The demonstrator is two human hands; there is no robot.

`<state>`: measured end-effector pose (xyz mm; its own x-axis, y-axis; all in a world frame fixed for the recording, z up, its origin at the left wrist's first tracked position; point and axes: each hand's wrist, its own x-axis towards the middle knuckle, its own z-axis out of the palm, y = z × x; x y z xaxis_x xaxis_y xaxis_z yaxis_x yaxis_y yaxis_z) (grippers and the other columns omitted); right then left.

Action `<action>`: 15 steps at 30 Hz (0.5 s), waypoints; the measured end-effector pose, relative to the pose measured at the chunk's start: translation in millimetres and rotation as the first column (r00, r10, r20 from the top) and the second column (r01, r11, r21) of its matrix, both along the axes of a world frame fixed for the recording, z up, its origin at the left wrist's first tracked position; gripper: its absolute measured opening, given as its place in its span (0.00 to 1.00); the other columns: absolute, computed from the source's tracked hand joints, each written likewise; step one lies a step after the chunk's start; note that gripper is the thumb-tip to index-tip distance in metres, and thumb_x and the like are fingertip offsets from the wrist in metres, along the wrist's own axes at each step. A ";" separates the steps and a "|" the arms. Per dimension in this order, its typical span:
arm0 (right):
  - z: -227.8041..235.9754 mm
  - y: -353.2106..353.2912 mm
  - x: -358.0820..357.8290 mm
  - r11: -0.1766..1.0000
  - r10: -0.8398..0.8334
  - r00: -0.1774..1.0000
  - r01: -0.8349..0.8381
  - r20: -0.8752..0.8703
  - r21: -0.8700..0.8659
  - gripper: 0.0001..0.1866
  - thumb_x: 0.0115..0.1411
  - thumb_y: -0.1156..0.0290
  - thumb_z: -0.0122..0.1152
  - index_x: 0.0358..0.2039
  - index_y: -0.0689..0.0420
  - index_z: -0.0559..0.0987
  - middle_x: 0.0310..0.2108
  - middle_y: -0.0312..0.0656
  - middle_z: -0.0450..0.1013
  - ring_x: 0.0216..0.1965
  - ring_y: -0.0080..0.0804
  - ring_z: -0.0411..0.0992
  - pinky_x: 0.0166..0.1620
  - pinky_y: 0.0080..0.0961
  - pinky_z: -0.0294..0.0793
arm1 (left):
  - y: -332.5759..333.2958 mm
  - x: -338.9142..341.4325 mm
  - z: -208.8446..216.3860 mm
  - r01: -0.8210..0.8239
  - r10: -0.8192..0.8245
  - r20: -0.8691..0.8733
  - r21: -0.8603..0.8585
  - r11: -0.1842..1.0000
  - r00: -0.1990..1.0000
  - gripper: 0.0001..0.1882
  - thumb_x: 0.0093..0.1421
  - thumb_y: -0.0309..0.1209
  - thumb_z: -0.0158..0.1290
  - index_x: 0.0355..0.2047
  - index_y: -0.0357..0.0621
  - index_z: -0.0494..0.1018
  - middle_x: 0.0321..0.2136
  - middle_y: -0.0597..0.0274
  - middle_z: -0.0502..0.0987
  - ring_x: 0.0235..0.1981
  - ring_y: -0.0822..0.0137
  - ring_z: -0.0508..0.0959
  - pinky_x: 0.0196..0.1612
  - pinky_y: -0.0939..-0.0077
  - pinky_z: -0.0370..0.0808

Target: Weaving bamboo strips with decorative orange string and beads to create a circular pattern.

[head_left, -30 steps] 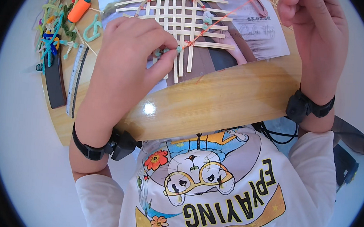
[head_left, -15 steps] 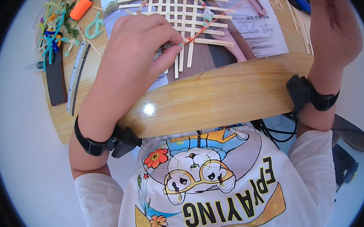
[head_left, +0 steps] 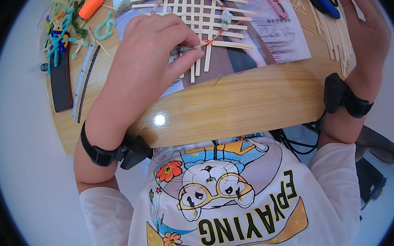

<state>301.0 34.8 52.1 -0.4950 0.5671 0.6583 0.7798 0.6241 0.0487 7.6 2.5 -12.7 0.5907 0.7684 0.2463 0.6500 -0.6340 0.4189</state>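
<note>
At the lower edge of a woven lattice of pale bamboo strips [head_left: 207, 59], my left hand [head_left: 151, 51] pinches a greyish-green fuzzy stem between thumb and forefinger. Part of that stem is hidden by the fingers. A fuzzy stem ring [head_left: 226, 16] lies over the lattice, tied to it with red thread [head_left: 217, 35]. The thread runs from beside my left fingertips toward the upper right. My right hand [head_left: 370, 34] is at the upper right, close to a blue-and-black handled tool [head_left: 324, 5]. Its fingertips are largely cut off by the frame, so its grip cannot be made out.
A printed sheet [head_left: 289, 49] lies under the lattice on the wooden table [head_left: 235, 98]. Leftward are an orange thread spool [head_left: 91, 6], tangled colourful fuzzy stems [head_left: 62, 17], a clear ruler [head_left: 85, 81] and a dark flat strip [head_left: 61, 86]. Loose bamboo strips [head_left: 335, 41] lie at right.
My right hand has shifted outward to the right, uncovering more of the bamboo strips and the blue-and-black tool. The left hand keeps its pinch, with the lattice shifted only slightly.
</note>
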 end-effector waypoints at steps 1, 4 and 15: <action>-2.6 3.1 3.8 1.000 -0.001 1.000 0.001 0.000 0.002 0.04 0.52 0.83 0.60 0.30 0.65 0.78 0.29 0.44 0.74 0.28 0.32 0.73 0.32 0.21 0.71 | 0.1 0.2 -0.2 -0.002 0.002 0.000 -0.003 1.000 1.000 0.06 0.51 0.28 0.60 0.28 0.40 0.75 0.29 0.63 0.76 0.35 0.59 0.75 0.41 0.69 0.67; -13.4 16.9 10.6 0.999 -0.022 1.000 0.023 -0.018 0.039 0.04 0.52 0.84 0.60 0.30 0.65 0.77 0.29 0.44 0.73 0.28 0.33 0.72 0.32 0.22 0.71 | 2.7 0.8 -2.0 0.007 -0.007 -0.003 0.010 1.000 1.000 0.06 0.51 0.28 0.60 0.28 0.40 0.75 0.28 0.62 0.76 0.34 0.59 0.75 0.40 0.69 0.67; -12.4 7.7 -7.6 0.964 -0.253 0.966 0.256 -0.042 0.066 0.03 0.56 0.83 0.58 0.30 0.61 0.75 0.26 0.39 0.71 0.28 0.28 0.69 0.32 0.22 0.69 | 1.3 0.8 -7.0 0.010 -0.012 0.051 0.041 0.999 0.999 0.06 0.51 0.26 0.60 0.27 0.39 0.75 0.27 0.62 0.75 0.31 0.60 0.74 0.34 0.69 0.69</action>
<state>293.4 42.5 39.6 -0.3177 0.6230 0.7148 0.9144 0.4007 0.0571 8.4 3.8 -19.7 0.5845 0.7507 0.3079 0.6214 -0.6581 0.4251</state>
